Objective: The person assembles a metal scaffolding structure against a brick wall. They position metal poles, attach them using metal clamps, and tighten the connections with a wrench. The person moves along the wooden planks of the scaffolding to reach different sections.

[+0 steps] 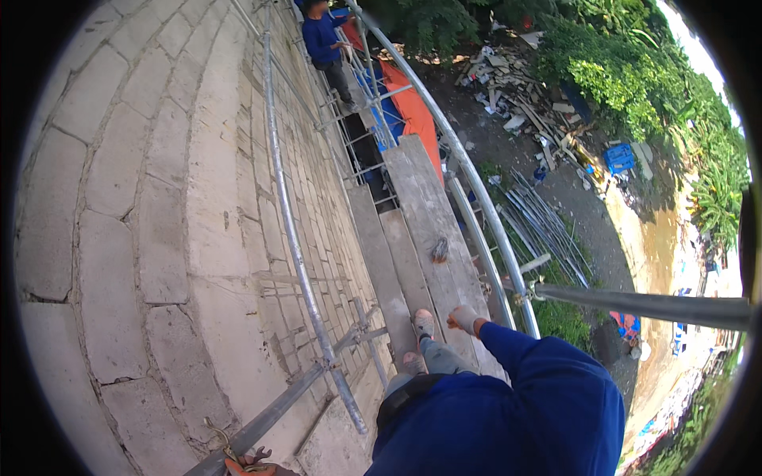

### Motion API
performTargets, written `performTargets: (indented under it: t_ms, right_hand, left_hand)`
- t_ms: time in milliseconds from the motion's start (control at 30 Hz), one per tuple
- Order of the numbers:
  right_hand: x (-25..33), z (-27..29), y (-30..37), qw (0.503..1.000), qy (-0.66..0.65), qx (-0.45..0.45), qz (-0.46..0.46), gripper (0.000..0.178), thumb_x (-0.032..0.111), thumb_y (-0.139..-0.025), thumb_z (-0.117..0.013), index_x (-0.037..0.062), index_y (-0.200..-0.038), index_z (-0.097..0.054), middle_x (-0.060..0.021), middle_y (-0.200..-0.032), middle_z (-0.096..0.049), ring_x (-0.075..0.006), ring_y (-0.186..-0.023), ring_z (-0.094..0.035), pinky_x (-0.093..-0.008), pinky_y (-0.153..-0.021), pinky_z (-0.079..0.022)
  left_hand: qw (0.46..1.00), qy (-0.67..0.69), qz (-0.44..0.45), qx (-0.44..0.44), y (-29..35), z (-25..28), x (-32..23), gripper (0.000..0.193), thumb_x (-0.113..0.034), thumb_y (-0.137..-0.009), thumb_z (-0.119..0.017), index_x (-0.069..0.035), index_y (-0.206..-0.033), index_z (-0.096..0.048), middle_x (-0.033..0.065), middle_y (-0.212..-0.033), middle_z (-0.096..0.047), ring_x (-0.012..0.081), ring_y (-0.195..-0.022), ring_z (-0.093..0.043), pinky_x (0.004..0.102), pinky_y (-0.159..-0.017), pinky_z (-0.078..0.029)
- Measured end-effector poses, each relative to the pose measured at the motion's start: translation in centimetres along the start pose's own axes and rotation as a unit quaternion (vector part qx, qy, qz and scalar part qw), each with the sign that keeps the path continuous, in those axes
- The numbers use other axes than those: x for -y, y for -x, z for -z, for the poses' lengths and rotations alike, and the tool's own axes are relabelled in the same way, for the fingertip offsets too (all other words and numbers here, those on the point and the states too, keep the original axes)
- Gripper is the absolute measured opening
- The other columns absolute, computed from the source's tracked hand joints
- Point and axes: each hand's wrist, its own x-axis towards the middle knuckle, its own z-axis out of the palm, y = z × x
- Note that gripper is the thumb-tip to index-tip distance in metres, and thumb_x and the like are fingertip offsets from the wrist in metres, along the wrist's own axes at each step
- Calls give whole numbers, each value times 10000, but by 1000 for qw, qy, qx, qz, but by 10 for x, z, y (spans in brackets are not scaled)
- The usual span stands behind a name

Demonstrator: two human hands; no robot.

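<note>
I stand on wooden scaffold planks (432, 230) beside a grey block wall (159, 198), high above the ground. My right hand (464, 319) wears a light glove. It is curled into a fist with nothing in it, just left of the curved metal guard rail (476, 198). My left hand (248, 462) shows only partly at the lower edge, in an orange glove. Its fingers wrap the low end of a slanted scaffold pipe (302, 393), next to a wire hook (218, 435). My feet (423, 324) rest on the planks.
A vertical pipe (290, 222) runs up along the wall. Another person in a blue top (324, 40) stands farther along the scaffold by an orange sheet (417, 119). A horizontal tube (643, 305) sticks out to the right. Far below lie rubble, loose pipes (540, 222) and a blue crate (619, 157).
</note>
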Motion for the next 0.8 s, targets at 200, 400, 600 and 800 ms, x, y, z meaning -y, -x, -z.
performTargets:
  t_ms: [200,400,600,800]
  right_hand:
    - [167,60,86,809,-577,-112,12,361,189,-946,-605,-10,-1246,-634,-109,-1005,-741,-189,-859,-730,-299,-769,-576]
    - [167,4,197,887,-454,-80,30,435,243,-962,-605,6,-1327,-609,-84,-1056,-742,-171,-937,-729,-300,-787,-575]
    - [237,16,327,870,-462,-31,168,680,406,-939,-667,47,-1480,-466,-107,-1191,-685,-232,-1072,-675,-370,-920,-535]
    - [217,23,347,933,-12,-275,234,509,395,-878,-724,121,-1298,-634,-122,-1183,-610,-332,-1057,-627,-427,-916,-518]
  left_hand:
    - [994,-5,-88,59,-29,5,13,480,-445,-1009,-512,-109,-1325,-647,-7,-876,-586,106,-666,-545,256,-524,-458]
    - [927,-206,-197,245,105,59,33,690,-530,-1036,-463,47,-1412,-518,193,-1233,-659,275,-963,-693,329,-766,-572]
    - [764,-21,170,622,245,-10,-16,652,-171,-878,-725,21,-1453,-486,132,-1256,-545,148,-864,-602,288,-692,-513]
    - [556,-136,196,796,320,-94,-44,663,-85,-869,-700,-18,-1480,-450,48,-1008,-606,93,-771,-551,233,-645,-468]
